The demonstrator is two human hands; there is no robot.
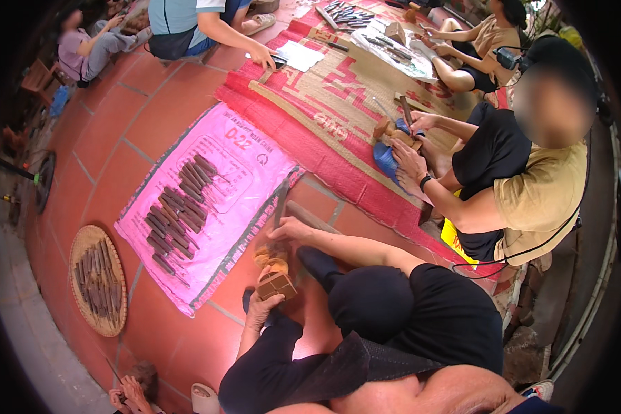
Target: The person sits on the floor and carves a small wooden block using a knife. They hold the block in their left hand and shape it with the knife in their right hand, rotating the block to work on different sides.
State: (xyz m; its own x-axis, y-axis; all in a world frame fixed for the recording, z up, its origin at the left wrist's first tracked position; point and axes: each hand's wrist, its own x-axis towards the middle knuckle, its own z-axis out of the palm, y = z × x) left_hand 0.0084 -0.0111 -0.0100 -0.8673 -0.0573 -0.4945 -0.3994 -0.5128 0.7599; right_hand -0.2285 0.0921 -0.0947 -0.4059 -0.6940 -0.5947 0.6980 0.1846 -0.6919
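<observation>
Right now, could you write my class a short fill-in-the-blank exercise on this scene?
1. The ____ hand of the camera wearer grips the block.
2. The spread-out sack is mainly ____ in colour.
3. Of the sack and the basket, the one nearer the picture's left edge is the ____.

Missing words: left; pink; basket.

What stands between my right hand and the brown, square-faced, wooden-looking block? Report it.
In this view, an orange rounded piece, material unclear, sits between the right hand and the brown block. Nothing visible separates the left hand from it.
</observation>
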